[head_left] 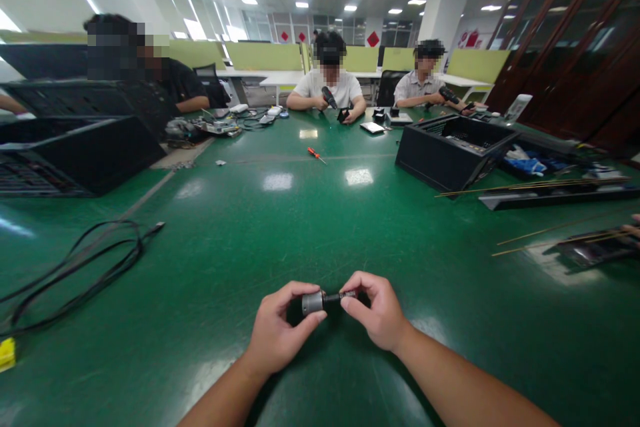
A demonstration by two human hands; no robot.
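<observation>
A short grey metal cylinder [313, 303] with a dark shaft [331, 298] sticking out to its right is held low over the green table [260, 233], near the front. My left hand [283, 327] grips the cylinder between thumb and fingers. My right hand [377, 310] pinches the ridged far end of the shaft with thumb and forefinger. Cylinder and shaft lie in one line, roughly level, between the two hands. The fingers of my right hand partly cover the shaft's tip.
An orange screwdriver [315, 154] lies mid-table. Black cables [125, 257] are at the left. Black metal cases stand at left [95, 153] and right [435, 160], with thin rods [530, 185] beside the right one. Three people sit across the table; a hand shows at the right edge.
</observation>
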